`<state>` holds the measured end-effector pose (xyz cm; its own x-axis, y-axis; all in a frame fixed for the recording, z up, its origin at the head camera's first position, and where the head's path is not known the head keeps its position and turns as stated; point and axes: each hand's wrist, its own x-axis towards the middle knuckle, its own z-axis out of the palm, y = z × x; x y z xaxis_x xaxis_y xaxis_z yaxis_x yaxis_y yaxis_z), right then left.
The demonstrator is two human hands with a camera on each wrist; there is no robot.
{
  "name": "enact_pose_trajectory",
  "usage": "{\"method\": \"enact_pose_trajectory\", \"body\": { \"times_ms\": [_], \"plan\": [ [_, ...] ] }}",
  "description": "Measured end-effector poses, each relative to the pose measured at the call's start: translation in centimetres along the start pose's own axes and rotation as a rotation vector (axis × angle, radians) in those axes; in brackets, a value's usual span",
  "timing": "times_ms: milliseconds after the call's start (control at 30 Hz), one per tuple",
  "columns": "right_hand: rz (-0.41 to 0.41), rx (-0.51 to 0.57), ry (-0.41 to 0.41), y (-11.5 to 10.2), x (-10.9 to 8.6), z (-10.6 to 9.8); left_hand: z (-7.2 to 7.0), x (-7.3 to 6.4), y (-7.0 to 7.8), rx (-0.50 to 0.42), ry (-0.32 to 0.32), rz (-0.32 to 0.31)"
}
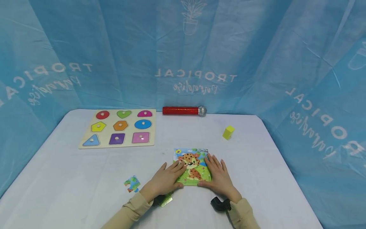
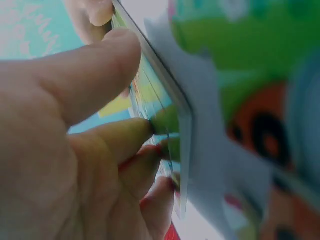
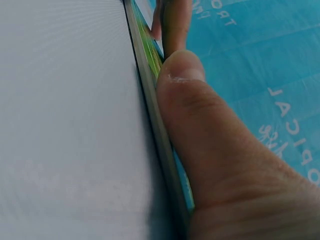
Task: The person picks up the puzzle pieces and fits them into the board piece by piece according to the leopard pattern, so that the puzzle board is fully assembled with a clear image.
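Observation:
A square jigsaw puzzle (image 1: 197, 170) with a spotted leopard cub on green grass lies flat on the white table. My left hand (image 1: 167, 179) rests on its left side, fingers stretched over the picture and thumb by the near edge. Along the right side my right hand (image 1: 218, 178) touches the puzzle, its thumb at the near right corner. The left wrist view shows the left fingertips on the puzzle board (image 2: 185, 130), seen edge-on. A loose puzzle piece (image 1: 132, 183) lies left of the left hand. Another loose piece (image 1: 166, 199) is partly hidden under the left wrist.
A peg board (image 1: 151, 140) with colourful shapes lies at the back left. Behind the puzzle, a red microphone (image 1: 181, 110) sits by the table's far edge. A yellow block (image 1: 228, 132) stands at the right. Blue printed curtains (image 1: 186, 47) surround the table.

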<state>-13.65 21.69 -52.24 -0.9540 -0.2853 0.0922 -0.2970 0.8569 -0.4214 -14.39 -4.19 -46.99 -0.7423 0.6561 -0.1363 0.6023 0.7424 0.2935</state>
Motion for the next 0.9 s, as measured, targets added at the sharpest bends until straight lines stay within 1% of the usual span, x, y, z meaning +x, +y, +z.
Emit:
{"method": "enact_pose_trajectory", "body": {
  "times_ms": [133,233,367,467,600,767,833,900],
  "plan": [
    [0.003,0.008,-0.013,-0.4,0.1,-0.1,-0.2,-0.7,-1.0,-0.046,0.003,-0.009],
    [-0.001,0.010,-0.022,-0.5,0.2,-0.1,-0.4,-1.6,-2.2,-0.084,0.029,-0.034],
    [-0.002,0.008,-0.023,-0.6,0.2,-0.1,-0.5,-3.7,-4.4,-0.146,0.077,-0.078],
    [-0.003,0.006,-0.014,-0.5,0.2,-0.1,-0.6,-5.5,-6.2,-0.183,0.100,-0.133],
    [0.004,0.006,-0.015,-0.5,0.1,-0.1,-1.4,-8.0,-8.3,-0.232,0.117,-0.203],
    [0.019,0.006,-0.025,-0.4,0.0,-0.1,-2.3,-11.1,-10.4,-0.307,0.133,-0.229],
    [0.018,0.010,-0.019,-0.4,-0.1,-0.1,-2.5,-12.0,-10.9,-0.330,0.144,-0.240],
    [0.012,0.012,-0.007,-0.4,-0.1,-0.1,-2.6,-12.5,-11.2,-0.338,0.162,-0.247]
  ]
}}
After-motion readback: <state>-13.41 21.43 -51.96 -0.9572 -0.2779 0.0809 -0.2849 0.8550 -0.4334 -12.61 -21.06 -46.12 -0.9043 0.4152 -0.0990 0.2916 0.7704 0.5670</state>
